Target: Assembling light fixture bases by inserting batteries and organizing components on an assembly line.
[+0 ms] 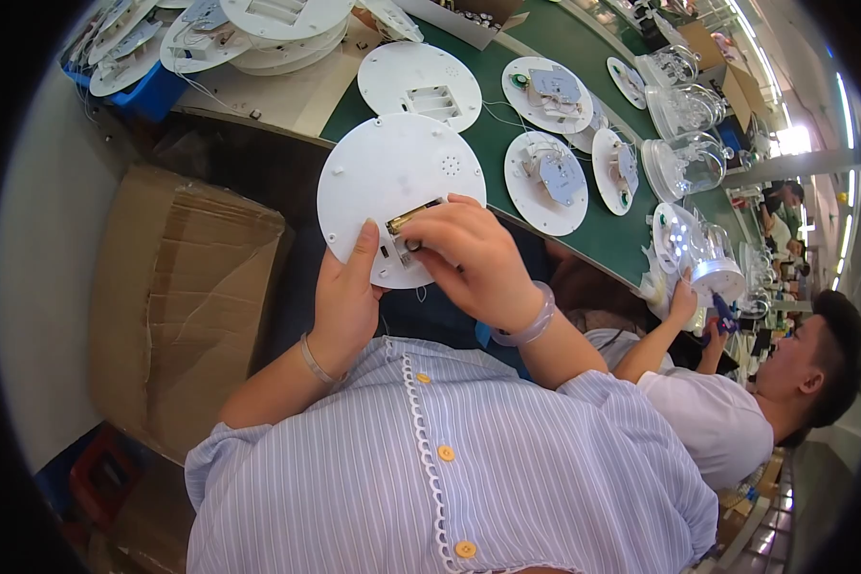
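1. The white disc (pixel 387 172) is in front of the striped shirt (pixel 507 421), by the near edge of the green table (pixel 598 234). The left hand (pixel 351 287) grips its lower left rim, thumb on the face, fingers mostly hidden behind.
2. The right hand (pixel 474 253) is bent narrow over the battery compartment (pixel 401 251) – whether it pinches anything, I cannot tell.
3. A gold battery (pixel 408 217) could spring out, I judge, if pressed in unevenly; a reversed one would make no proper contact.
4. The one-sided grip might let the disc tip under a hard push, and the thin wire (pixel 421 295) below could snag.
5. The disc's compartment face points up toward the wearer. Being round, it has no long axis; the battery's runs lower left to upper right – its polarity is unreadable.
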Demonstrator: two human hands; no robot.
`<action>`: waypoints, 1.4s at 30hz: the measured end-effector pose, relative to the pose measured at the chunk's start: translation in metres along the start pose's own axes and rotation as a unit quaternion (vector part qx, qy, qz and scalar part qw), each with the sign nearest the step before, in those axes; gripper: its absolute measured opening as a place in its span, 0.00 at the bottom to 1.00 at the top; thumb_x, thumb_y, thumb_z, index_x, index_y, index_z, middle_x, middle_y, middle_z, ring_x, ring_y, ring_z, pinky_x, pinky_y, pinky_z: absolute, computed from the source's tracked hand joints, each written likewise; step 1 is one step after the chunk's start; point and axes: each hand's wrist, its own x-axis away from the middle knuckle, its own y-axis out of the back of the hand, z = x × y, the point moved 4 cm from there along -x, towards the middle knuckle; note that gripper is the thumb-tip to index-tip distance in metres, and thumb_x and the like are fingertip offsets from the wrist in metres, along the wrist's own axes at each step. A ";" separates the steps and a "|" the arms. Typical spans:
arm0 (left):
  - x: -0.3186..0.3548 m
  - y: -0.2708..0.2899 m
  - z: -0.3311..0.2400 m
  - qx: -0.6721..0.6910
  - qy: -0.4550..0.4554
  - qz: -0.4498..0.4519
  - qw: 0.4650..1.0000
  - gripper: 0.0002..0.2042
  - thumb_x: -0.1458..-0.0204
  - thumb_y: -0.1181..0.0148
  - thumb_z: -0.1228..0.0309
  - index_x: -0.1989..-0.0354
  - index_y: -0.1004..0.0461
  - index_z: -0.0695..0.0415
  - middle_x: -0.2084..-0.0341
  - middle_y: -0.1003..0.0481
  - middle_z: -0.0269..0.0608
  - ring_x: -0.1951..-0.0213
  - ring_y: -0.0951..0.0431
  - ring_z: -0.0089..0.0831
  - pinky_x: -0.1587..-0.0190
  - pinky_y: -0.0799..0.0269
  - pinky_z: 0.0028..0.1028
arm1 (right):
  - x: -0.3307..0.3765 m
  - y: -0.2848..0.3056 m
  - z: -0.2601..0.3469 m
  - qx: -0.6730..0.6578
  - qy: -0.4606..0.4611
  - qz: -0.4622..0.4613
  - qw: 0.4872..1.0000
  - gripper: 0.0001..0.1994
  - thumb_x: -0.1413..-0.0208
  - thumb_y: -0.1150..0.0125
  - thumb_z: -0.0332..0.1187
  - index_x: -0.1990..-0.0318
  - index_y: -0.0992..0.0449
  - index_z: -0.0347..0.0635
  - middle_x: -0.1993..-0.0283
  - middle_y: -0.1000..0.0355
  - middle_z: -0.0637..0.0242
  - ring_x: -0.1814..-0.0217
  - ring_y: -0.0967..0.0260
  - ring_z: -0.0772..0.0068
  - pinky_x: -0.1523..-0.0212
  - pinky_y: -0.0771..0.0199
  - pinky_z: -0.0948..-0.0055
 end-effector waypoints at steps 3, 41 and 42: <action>-0.002 0.002 0.001 -0.021 -0.005 0.029 0.999 0.18 0.47 0.56 0.65 0.49 0.46 0.57 0.57 0.35 0.39 0.58 0.31 0.26 0.59 0.32 0.24 | 0.001 -0.005 0.003 0.075 0.024 0.001 0.997 0.15 0.64 0.45 0.23 0.63 0.32 0.45 0.66 0.33 0.66 0.61 0.36 0.63 0.54 0.40 0.62; -0.044 0.043 -0.042 0.064 -0.021 -0.066 0.996 0.20 0.57 0.49 0.83 0.52 0.42 0.64 0.59 0.33 0.45 0.60 0.29 0.31 0.61 0.29 0.26 | -0.190 0.063 -0.266 0.484 -0.167 0.073 0.856 0.11 0.54 0.57 0.29 0.66 0.28 0.43 0.63 0.31 0.58 0.62 0.32 0.56 0.63 0.32 0.64; -0.045 0.044 -0.043 0.072 -0.041 -0.074 0.994 0.21 0.58 0.48 0.83 0.53 0.41 0.64 0.60 0.33 0.45 0.61 0.29 0.30 0.62 0.29 0.25 | -0.189 0.060 -0.267 0.482 -0.167 0.076 0.857 0.11 0.54 0.57 0.29 0.66 0.28 0.43 0.63 0.31 0.58 0.62 0.32 0.56 0.63 0.32 0.64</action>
